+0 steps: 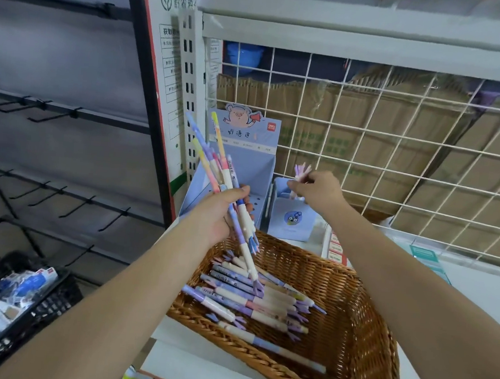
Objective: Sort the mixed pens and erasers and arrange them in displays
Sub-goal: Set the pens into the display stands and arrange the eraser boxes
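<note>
A brown wicker basket (360, 329) on the white counter holds several pastel pens (251, 298) lying loose. My left hand (221, 214) grips a bundle of pastel pens (215, 162) above the basket's far left corner, their ends fanned up and down. My right hand (318, 192) pinches a small bunch of purple pens (301, 171) over a small blue display box (291, 220). A taller blue display box with a pig card (242, 158) stands to its left.
A white wire grid (397, 148) backs the shelf, with cardboard boxes behind it. A black crate of packaged goods (12, 304) sits low at the left. Black hooks (53, 111) line the left wall panel. Eraser packs (335, 251) lie right of the small box.
</note>
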